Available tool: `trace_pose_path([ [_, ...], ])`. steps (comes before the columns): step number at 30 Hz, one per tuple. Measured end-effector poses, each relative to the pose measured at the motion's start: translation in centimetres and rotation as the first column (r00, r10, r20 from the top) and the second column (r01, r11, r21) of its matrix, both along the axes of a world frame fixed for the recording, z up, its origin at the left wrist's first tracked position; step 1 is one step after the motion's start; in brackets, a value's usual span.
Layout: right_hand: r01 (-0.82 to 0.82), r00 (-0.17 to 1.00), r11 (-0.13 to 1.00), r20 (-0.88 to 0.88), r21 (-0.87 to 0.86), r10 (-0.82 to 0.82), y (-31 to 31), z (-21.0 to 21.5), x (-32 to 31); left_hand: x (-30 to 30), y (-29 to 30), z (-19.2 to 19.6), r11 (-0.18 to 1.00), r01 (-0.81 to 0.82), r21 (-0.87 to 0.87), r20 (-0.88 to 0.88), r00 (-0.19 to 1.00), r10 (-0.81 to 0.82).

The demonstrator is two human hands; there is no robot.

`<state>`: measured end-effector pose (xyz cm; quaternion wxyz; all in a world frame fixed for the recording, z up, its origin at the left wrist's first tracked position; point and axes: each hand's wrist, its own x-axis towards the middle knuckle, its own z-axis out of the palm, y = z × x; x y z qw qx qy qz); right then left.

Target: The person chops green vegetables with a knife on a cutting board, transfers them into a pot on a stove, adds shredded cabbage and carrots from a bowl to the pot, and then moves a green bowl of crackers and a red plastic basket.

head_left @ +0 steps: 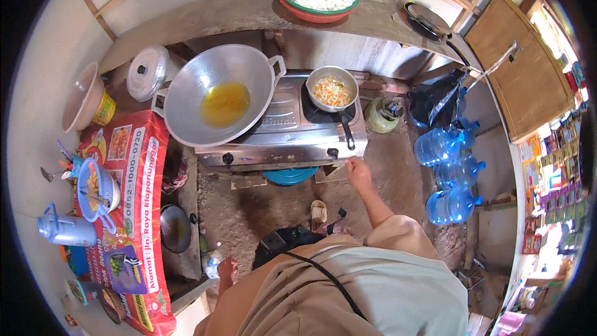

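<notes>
A silver stove [280,149] carries a wide wok [205,74] at its left and a saucepan [333,72] at its right. Behind, a wooden shelf [205,25] bears stacked green and red basins [317,17] and a black pan [429,20]. On the red-covered desk [134,236] sit a blue jug [78,231] and a purple board [127,285]. Blue bottles [451,205] and a gas cylinder [379,121] rest on the floor [398,174].

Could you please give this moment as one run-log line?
Right hand: near right stove knob | left hand: low beside body | wok: on stove, yellow liquid | saucepan: right burner, shredded food
</notes>
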<state>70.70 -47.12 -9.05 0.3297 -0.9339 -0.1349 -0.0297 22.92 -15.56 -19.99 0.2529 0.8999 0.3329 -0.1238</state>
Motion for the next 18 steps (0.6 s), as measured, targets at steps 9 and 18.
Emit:
trace_pose_path([
  [9,0.687,0.389,0.597,-0.904,0.414,0.178,0.2,-14.0,5.5,7.1,-9.0,4.0,0.402,-0.662,-0.632,-0.188,0.635,0.749],
  [18,0.878,0.414,0.245,-0.909,0.411,0.04,3.8,-13.2,6.0,6.4,-7.6,5.4,0.336,-0.757,-0.56,-0.153,0.493,0.856],
])
